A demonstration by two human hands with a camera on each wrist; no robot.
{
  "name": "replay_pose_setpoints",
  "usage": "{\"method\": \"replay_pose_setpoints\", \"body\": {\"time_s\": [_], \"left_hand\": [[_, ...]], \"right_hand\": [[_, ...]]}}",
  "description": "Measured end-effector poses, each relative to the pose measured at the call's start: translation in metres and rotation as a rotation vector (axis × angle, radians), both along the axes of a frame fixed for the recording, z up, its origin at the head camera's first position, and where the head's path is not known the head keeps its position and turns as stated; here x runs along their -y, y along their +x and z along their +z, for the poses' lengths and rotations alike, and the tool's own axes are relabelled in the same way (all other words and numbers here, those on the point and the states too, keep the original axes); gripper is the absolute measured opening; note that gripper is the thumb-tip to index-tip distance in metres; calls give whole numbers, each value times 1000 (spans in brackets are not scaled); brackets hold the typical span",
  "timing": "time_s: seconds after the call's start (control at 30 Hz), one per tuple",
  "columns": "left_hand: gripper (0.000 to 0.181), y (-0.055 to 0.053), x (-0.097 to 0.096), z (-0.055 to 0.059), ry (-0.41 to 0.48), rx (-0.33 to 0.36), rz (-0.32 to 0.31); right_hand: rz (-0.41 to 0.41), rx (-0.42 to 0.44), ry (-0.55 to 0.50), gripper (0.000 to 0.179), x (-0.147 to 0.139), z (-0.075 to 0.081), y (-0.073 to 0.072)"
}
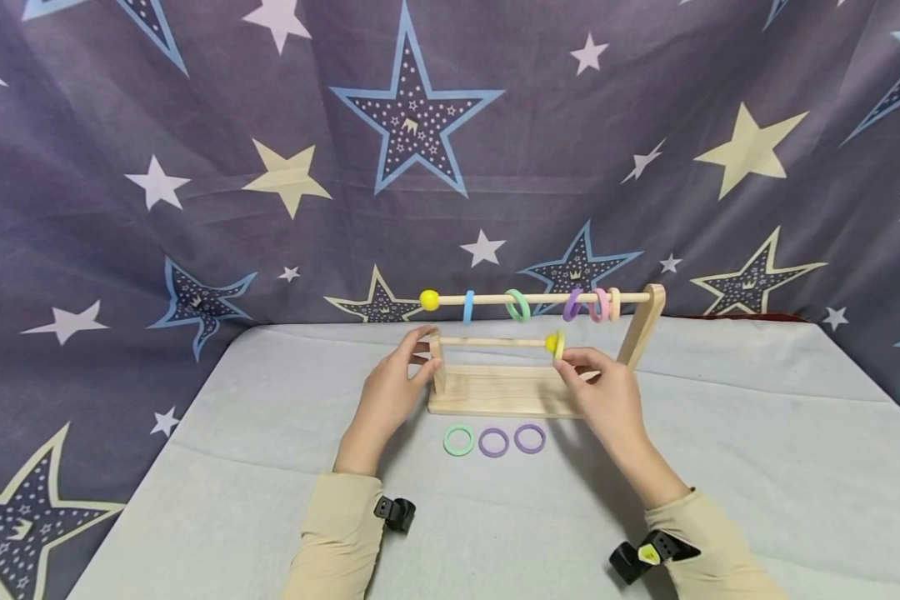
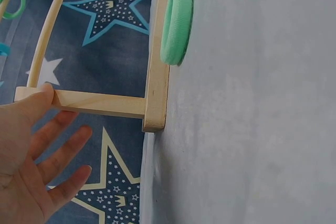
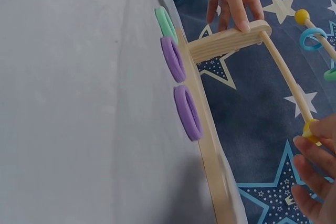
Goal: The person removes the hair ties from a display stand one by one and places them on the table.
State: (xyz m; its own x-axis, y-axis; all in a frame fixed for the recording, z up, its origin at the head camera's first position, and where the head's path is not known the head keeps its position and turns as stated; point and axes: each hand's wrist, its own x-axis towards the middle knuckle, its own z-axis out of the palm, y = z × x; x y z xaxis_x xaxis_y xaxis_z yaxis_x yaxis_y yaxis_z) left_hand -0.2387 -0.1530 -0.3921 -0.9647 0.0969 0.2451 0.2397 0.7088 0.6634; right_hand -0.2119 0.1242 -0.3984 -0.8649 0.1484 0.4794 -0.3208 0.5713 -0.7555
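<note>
Threading now, I'd judge: right hand [image 1: 607, 398] pinches yellow ring [image 1: 560, 345] at knob [image 1: 550, 342], left hand [image 1: 390, 390] grips post [image 1: 438, 377]; sliding leftward's called for.

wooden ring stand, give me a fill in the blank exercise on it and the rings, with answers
The ring pinched by the right hand is colored ____.
On the upper rod, the ring nearest the yellow ball is colored ____.
One green ring lies beside ____ purple rings on the table.
Missing words: yellow, blue, two.
</note>
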Motion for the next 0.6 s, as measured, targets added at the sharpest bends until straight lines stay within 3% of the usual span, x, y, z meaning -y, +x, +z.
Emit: {"method": "replay_pose_setpoints", "body": {"time_s": [0.37,0.6], "left_hand": [[47,-1,0,-1,-6,-1,4],[46,1,0,1,-8,2,6]], "right_hand": [[24,-50,28,11,-13,0,0],[36,-29,66,11,-21,5,4]]}}
